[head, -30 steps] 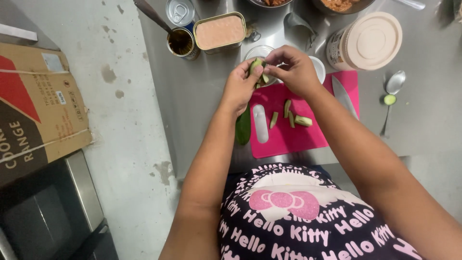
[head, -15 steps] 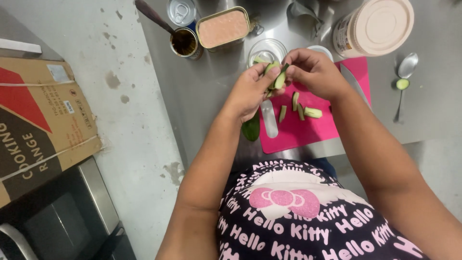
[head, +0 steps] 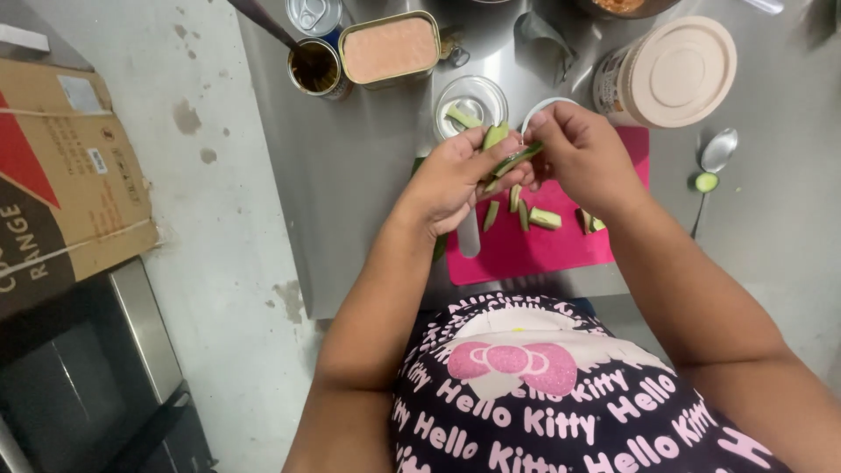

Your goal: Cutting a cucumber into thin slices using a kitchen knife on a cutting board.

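Steel counter [head: 368, 175] first, then the pink cutting board [head: 543, 250] with several cucumber sticks [head: 543, 217] already cut, so I'd guess we're partway. My left hand [head: 451, 180] and right hand [head: 583, 158] both pinch a cucumber piece [head: 512, 158] above the board, fingers closed. One stick sits in the small glass bowl [head: 473, 103].

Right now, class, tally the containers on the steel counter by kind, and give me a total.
Opened round tins: 2, one with a utensil in it and one beside it
Rectangular tin of pink meat: 1
Small glass bowl with a cucumber stick: 1
Tub with a beige lid: 1
Total: 5
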